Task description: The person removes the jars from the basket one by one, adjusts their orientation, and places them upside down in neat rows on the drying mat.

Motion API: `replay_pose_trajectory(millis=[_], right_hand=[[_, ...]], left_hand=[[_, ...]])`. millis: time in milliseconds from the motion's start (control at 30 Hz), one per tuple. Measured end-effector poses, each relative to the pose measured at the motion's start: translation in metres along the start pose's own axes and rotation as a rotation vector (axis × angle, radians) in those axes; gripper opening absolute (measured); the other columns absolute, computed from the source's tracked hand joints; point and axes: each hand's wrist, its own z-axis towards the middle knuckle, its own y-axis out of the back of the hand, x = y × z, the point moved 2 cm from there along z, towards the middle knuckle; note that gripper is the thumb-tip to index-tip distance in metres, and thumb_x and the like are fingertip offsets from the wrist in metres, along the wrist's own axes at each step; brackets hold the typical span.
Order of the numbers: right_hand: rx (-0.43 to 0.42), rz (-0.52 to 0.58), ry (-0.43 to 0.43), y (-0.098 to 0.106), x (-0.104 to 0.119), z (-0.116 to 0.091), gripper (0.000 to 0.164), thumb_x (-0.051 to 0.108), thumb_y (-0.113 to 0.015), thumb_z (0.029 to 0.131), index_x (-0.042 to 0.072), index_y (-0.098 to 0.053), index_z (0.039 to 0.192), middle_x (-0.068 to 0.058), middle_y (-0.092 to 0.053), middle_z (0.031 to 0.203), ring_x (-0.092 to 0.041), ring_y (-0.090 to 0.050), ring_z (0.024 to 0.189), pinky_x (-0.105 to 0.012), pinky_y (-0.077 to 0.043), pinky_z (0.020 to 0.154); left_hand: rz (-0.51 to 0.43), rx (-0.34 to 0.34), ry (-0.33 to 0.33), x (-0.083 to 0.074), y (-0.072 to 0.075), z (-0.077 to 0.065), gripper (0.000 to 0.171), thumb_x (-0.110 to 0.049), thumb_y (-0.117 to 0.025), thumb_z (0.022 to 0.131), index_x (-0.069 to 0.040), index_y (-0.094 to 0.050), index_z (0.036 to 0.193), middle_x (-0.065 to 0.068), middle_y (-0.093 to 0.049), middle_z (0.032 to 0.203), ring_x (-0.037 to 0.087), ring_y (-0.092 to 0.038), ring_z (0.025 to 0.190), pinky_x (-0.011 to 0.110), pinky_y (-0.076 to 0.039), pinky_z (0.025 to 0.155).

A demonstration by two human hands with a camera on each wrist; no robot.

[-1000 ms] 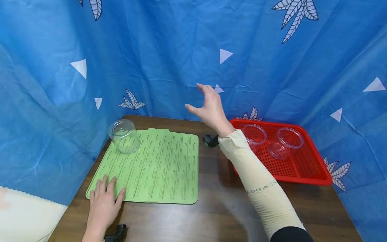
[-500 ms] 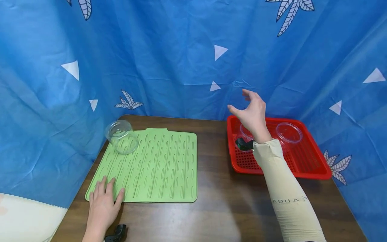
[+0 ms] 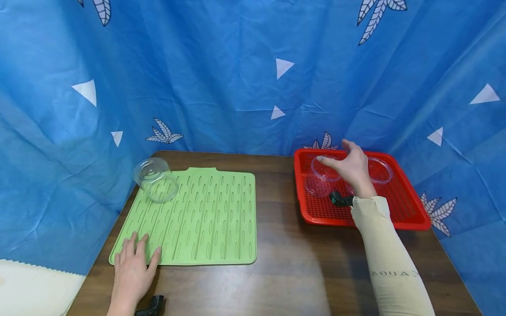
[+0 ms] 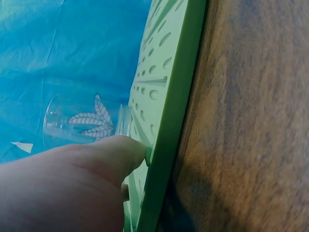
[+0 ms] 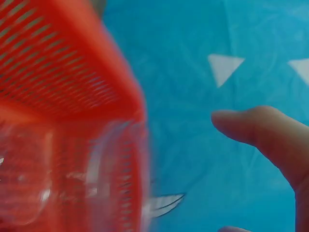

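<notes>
My left hand (image 3: 131,274) rests with spread fingers on the near left corner of a green ribbed mat (image 3: 213,219). In the left wrist view its thumb touches the mat's edge. A clear plastic cup (image 3: 156,182) stands upside down at the mat's far left corner. Over a red perforated basket (image 3: 302,206) hovers my right hand (image 3: 353,169), thumb and fingers apart with nothing between them. Two clear cups stand in the basket: one cup (image 3: 318,185) left of the hand, the other (image 3: 382,172) partly hidden behind it. The right wrist view shows a blurred cup (image 5: 24,174) inside the basket.
Both the mat and the basket lie on a brown wooden table (image 3: 276,263). A blue curtain (image 3: 221,79) with white prints hangs close behind the table and along both sides. White cloth (image 3: 31,285) shows at the lower left.
My right hand has moved right and lowered from in front of the curtain to over the basket. The left hand and the cup on the mat have stayed in place.
</notes>
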Motion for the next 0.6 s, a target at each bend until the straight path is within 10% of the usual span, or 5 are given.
replay_pose_trajectory(millis=[600], right_hand=[[0.231,-0.062,-0.073,-0.017,-0.041,0.002,0.125,0.044,-0.093,0.086,-0.007,-0.017,0.170,-0.036,-0.035,0.167,-0.056,-0.040,0.144,-0.070,-0.052,0.108]], left_hand=[[0.004,0.013,-0.001,0.000,0.001,0.001,0.061,-0.029,-0.058,0.114,0.018,-0.045,0.151,0.049,-0.026,0.160,0.073,-0.022,0.146,0.090,-0.019,0.110]])
